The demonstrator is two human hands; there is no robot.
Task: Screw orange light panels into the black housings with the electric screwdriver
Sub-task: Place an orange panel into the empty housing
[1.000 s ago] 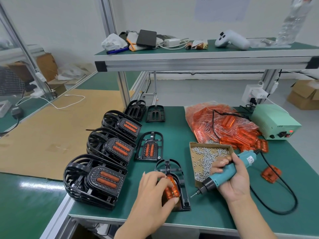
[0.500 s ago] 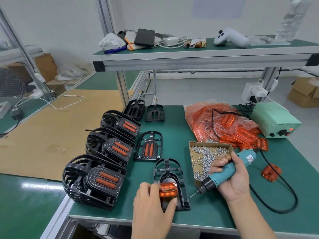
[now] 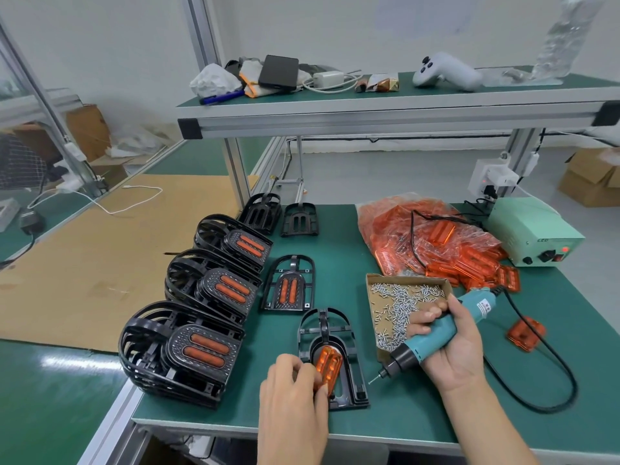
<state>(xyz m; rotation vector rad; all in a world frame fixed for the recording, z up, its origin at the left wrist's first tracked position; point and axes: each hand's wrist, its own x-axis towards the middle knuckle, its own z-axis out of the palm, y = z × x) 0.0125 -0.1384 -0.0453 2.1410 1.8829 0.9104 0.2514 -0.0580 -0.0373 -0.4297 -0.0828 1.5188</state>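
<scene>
Orange light panel (image 3: pixel 328 368) sits tilted in the black housing (image 3: pixel 330 359) that lies flat near the front edge of the green table (image 3: pixel 419 411), and I see all of this from the head camera, my only view. My left hand (image 3: pixel 295 394) pinches the near end of the panel, with the fingertips curled round it, so the panel sticks out just past those fingers, toward the far side. My right hand (image 3: pixel 449 347) is wrapped round the blue electric screwdriver (image 3: pixel 436 333), fingers curled tight on its body. Its black tip points down and toward the left hand, and it hangs just beside the housing without touching it. Just past the right fingers is a small cardboard tray of screws (image 3: pixel 402 307). Farther past that tray lies a clear bag of orange panels (image 3: pixel 432 243), and a pale green power box (image 3: pixel 533 233) stands beside the bag. One loose orange panel (image 3: pixel 526 333) lies on the table on the outer side of my right hand, with the black cord (image 3: pixel 550 374) running over it. On the outer side of my left fingers stand three stacks of finished housings (image 3: pixel 188 350), and one finished housing (image 3: pixel 288 285) lies flat past the one I hold.
</scene>
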